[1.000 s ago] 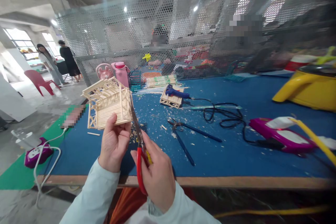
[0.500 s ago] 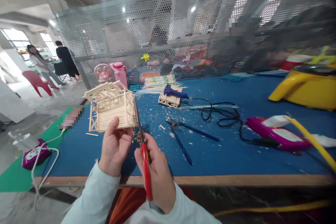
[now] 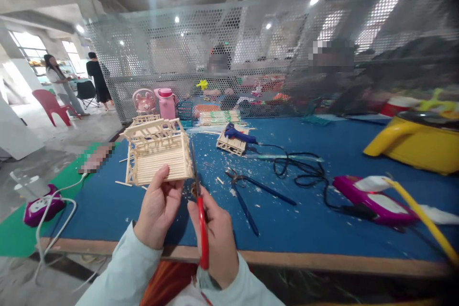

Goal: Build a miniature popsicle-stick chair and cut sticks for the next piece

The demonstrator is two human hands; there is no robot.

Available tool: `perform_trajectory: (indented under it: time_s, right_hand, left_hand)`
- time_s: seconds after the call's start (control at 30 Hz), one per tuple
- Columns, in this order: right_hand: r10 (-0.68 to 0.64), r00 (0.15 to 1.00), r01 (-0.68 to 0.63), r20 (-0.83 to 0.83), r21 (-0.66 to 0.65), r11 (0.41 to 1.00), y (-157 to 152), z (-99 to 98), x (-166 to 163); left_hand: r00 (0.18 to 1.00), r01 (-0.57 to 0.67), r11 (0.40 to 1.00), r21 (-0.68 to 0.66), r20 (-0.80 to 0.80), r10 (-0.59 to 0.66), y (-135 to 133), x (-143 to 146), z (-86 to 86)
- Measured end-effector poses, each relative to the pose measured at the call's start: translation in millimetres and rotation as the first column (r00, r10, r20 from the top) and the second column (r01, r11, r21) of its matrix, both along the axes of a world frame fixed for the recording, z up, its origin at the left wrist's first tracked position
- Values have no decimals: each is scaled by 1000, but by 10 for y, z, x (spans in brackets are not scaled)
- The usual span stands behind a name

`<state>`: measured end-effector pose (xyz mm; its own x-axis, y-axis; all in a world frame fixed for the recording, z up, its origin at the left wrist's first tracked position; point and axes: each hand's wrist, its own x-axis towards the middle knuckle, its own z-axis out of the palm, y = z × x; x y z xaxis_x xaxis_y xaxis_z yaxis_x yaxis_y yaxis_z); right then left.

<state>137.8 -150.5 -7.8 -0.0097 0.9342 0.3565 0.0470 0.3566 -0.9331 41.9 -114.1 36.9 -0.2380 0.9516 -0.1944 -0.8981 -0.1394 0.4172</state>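
My left hand (image 3: pixel 158 210) grips the lower edge of a small house frame built of wooden sticks (image 3: pixel 159 155), holding it up above the blue table mat (image 3: pixel 308 220). My right hand (image 3: pixel 213 234) is closed around red-handled scissors (image 3: pixel 200 210). Their blades point upward along the right side of the stick house. Both sleeves are pale blue.
On the mat lie blue-handled pliers (image 3: pixel 247 191), a blue glue gun (image 3: pixel 238 135) on a stick raft, a black cable (image 3: pixel 304 167), wood chips and a magenta power strip (image 3: pixel 373 196). A yellow toy (image 3: pixel 412 146) sits right. A mesh fence stands behind; two people stand far left.
The stick house has been turned and lifted slightly to the right, and the scissor blades have moved up against its right edge. The view has tilted a little.
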Motion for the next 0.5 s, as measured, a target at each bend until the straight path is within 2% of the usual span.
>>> perform_trajectory:
  time_s: [0.07,0.13,0.2,0.33,0.5]
  right_hand:
    - [-3,986,-18,-166,-128,992,14,-42,-40]
    - [-56,935,-33,-350,-242,970,30,-48,-62]
    - [-112,890,-22,-442,-286,958,57,-12,-45]
    - [-130,929,45,-345,-244,969,158,119,112]
    - [-82,932,-2,-352,-231,973,342,337,389]
  left_hand:
    - [1000,11,1000,0,1,-11,0,21,-7]
    - [1000,-3,1000,2,-30,3,-7,27,-11]
    - [995,-26,1000,6,-92,26,-22,14,-7]
    - [983,-7,1000,10,-184,9,-72,-40,43]
    - [981,82,996,-17,-177,-84,-109,-144,125]
